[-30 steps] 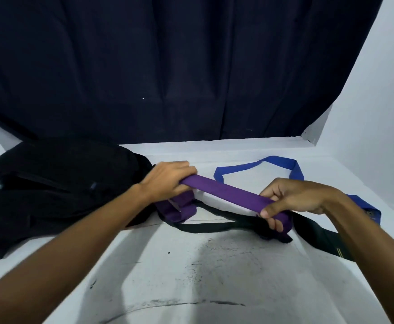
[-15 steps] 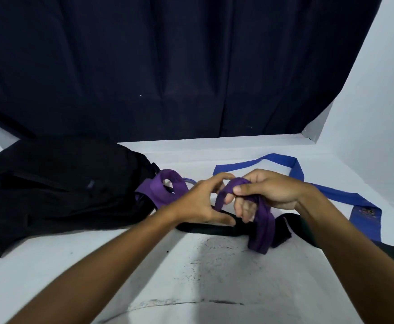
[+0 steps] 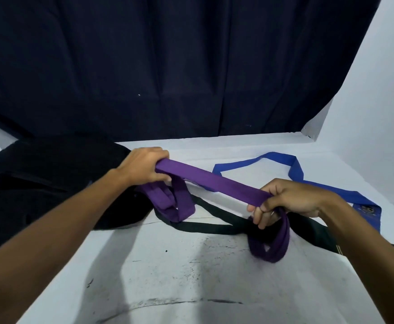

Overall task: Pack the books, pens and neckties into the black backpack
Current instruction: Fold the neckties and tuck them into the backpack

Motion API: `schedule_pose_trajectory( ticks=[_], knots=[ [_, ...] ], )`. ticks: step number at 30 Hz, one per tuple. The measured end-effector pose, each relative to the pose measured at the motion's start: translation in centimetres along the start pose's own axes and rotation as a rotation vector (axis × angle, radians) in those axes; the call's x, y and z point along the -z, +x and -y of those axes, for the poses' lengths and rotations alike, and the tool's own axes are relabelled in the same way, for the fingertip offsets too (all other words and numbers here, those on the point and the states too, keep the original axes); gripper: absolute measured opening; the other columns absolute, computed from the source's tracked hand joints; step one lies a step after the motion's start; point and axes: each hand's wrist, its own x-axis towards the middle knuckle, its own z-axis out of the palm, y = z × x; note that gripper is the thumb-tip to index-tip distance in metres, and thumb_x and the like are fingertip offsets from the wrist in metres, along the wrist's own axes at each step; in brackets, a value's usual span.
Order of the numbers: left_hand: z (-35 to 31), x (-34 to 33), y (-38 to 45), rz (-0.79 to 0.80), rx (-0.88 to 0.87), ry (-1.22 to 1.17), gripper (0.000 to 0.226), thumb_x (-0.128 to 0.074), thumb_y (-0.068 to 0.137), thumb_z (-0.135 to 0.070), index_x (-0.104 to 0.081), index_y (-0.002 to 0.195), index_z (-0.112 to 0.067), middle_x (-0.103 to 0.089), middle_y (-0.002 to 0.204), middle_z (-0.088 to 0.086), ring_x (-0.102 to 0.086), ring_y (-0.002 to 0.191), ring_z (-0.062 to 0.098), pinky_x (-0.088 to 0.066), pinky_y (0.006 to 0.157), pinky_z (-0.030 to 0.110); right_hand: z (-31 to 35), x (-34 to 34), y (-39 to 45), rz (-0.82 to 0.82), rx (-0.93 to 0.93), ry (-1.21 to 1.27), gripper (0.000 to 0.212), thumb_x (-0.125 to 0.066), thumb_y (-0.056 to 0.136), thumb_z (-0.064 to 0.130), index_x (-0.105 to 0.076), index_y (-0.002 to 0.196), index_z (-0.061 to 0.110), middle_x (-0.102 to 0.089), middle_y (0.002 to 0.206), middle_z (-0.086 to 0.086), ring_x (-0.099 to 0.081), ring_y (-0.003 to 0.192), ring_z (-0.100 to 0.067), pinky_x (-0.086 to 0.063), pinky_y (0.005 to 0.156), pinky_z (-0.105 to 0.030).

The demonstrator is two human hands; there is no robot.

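Note:
A purple necktie (image 3: 212, 183) is stretched taut between my two hands above the white table. My left hand (image 3: 142, 167) grips its left end, where folded loops hang down beside the black backpack (image 3: 39, 183). My right hand (image 3: 285, 202) grips the other end, and another purple loop dangles below it. A black necktie (image 3: 205, 226) lies on the table under the purple one. A blue necktie (image 3: 292, 167) lies spread out behind and to the right. No books or pens are visible.
The white table (image 3: 179, 277) has scuffed grey marks near its front. A dark curtain (image 3: 167, 66) hangs behind it, and a white wall (image 3: 383, 101) closes off the right side.
My hands were close together half a second ago; they have moved apart, pulling the purple necktie straight between them with more loops gathered at each end.

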Motion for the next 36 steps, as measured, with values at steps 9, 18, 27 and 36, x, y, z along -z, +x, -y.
schedule_pose_trajectory(
  ticks=[9,18,27,36],
  knots=[
    [-12.8,-1.0,-0.3,0.166,-0.090,-0.831,0.103,-0.095,0.051,-0.036,-0.040,0.138,-0.038,-0.045,0.140,-0.013,-0.035,0.135,0.004,-0.027,0.114,0.020,2.2,-2.0,1.1,0.057,0.178,0.394,0.028,-0.055,0.085,0.011,-0.064,0.104,-0.007,-0.070,0.088,-0.026,-0.071,0.075,-0.032,-0.060,0.067,-0.039],
    [-8.4,-3.1,-0.3,-0.112,0.075,-0.589,0.048,-0.089,0.060,-0.025,-0.050,0.088,-0.028,-0.055,0.081,-0.015,-0.051,0.073,0.005,-0.041,0.067,0.027,0.5,-1.9,0.3,0.000,0.035,0.306,0.020,-0.049,0.093,-0.004,-0.061,0.107,-0.012,-0.069,0.085,-0.025,-0.067,0.067,-0.028,-0.058,0.063,-0.034],
    [-5.9,-1.2,-0.4,0.050,-0.043,-0.160,0.092,-0.085,0.055,-0.054,-0.050,0.135,-0.025,-0.047,0.131,-0.002,-0.037,0.125,0.018,-0.031,0.107,0.033,0.6,-3.2,0.7,0.000,0.117,0.479,0.025,-0.045,0.093,-0.005,-0.058,0.112,-0.014,-0.069,0.094,-0.029,-0.070,0.075,-0.032,-0.060,0.072,-0.041],
    [-14.9,-6.3,-1.5,-0.088,0.202,-1.186,0.039,-0.081,0.060,-0.014,-0.057,0.090,-0.009,-0.060,0.081,0.008,-0.056,0.077,0.013,-0.047,0.073,0.033,1.4,-4.5,1.2,0.035,0.180,0.581,0.022,-0.053,0.086,0.000,-0.067,0.101,-0.008,-0.069,0.094,-0.029,-0.071,0.076,-0.032,-0.061,0.066,-0.037]
  ],
)
